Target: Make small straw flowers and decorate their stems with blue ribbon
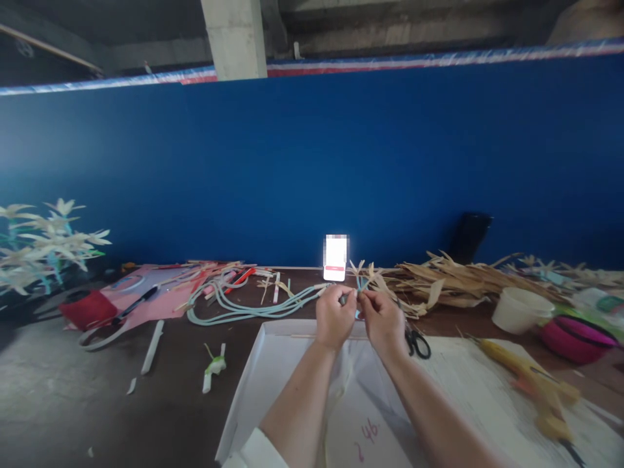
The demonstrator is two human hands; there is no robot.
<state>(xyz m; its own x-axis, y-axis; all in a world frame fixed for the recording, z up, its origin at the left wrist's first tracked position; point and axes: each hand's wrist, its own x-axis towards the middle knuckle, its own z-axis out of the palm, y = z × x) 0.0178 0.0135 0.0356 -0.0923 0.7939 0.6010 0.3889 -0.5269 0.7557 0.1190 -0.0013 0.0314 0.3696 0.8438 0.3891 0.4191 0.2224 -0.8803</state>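
My left hand (336,317) and my right hand (383,320) meet over the far edge of a shallow white box lid (287,383), fingertips close together. Both are closed in a pinch. A small bunch of pale blue stems (361,283) with dry straw-coloured petals at the tips rises from between them, its lower end at my right fingertips. Something small and greyish shows at my left thumb, too little of it to name. Just beyond the hands a lit phone (335,259) stands upright. Black-handled scissors (418,344) lie beside my right wrist, partly covered.
On the right are a yellow glue gun (531,383), a white tub (521,311), a pink bowl (578,338) and dried husks (453,279). Leftward lie looped pale-blue cords (244,317), a red tape roll (86,308) and husk flowers (53,240). A blue partition (292,162) stands behind.
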